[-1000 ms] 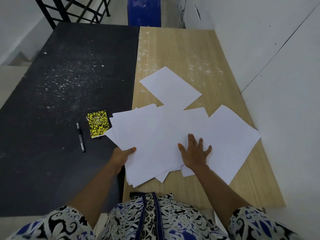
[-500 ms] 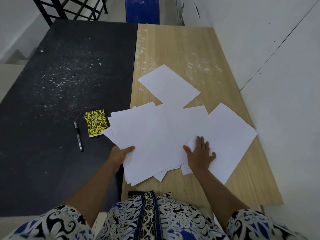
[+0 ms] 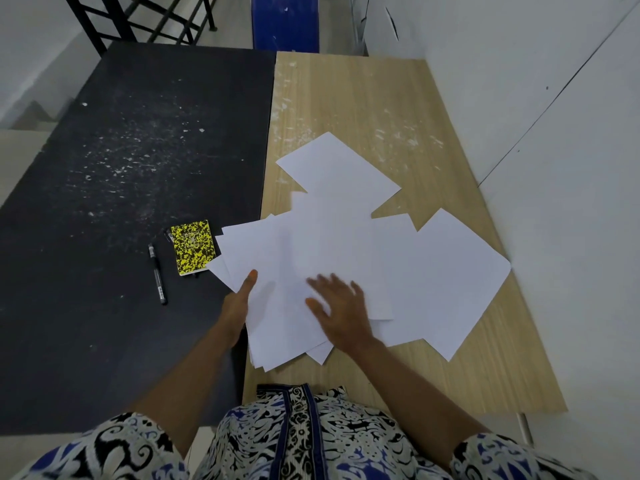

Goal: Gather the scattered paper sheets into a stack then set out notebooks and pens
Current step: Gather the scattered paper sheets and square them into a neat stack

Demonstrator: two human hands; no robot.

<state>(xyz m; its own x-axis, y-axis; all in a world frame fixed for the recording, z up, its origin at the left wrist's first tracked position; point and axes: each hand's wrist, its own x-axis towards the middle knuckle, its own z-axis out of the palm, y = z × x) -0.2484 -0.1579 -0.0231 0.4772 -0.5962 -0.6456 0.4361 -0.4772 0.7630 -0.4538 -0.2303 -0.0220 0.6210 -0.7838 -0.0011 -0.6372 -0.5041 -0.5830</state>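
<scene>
Shifted leftward since a moment ago: right hand (image 3: 337,310), now blurred, fingers spread and straight over the white paper sheets (image 3: 346,258), nothing held. Left hand (image 3: 240,299) at the pile's left edge, thumb on top, fingers hidden beneath, gripping the sheets. Loosely fanned across the wooden desk (image 3: 381,109), overlapping, leftmost corners reaching onto the black desk (image 3: 121,161). One sheet farther back, another spread out to the right. Yellow-and-black speckled notebook (image 3: 193,246) flat on the black surface just beside the sheets; black pen (image 3: 157,273) left of it, apart.
</scene>
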